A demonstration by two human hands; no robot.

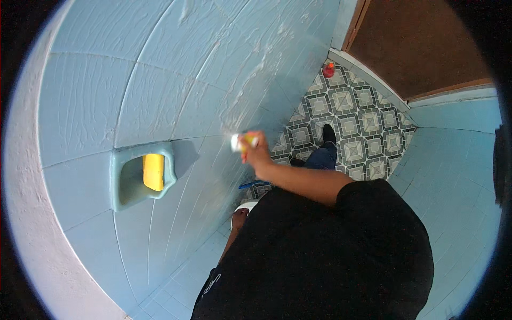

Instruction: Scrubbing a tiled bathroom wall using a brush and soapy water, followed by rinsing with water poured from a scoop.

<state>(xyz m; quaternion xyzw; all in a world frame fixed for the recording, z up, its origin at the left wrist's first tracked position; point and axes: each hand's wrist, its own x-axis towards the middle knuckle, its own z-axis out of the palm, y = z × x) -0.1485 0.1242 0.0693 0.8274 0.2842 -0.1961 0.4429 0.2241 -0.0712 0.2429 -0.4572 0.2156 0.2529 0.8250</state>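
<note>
My right hand (256,151) is closed around a small white and yellow object (244,143), blurred, perhaps a brush or sponge, at the light blue tiled wall (160,96). Streaks of whitish foam or liquid run over the wall's upper tiles. Lower down, beside my black shirt, my left hand (240,218) is at the rim of a white container or basin (249,205); its grip is too small to make out. A ceramic soap dish (120,180) is set in the wall to the left, with a yellow bar (153,172) in it.
A red bottle (328,71) stands on the patterned floor tiles (352,120) near the far corner. A brown door (420,44) is at the upper right. Something blue and long (254,184) lies low by the wall. Another tiled wall (456,168) rises on the right.
</note>
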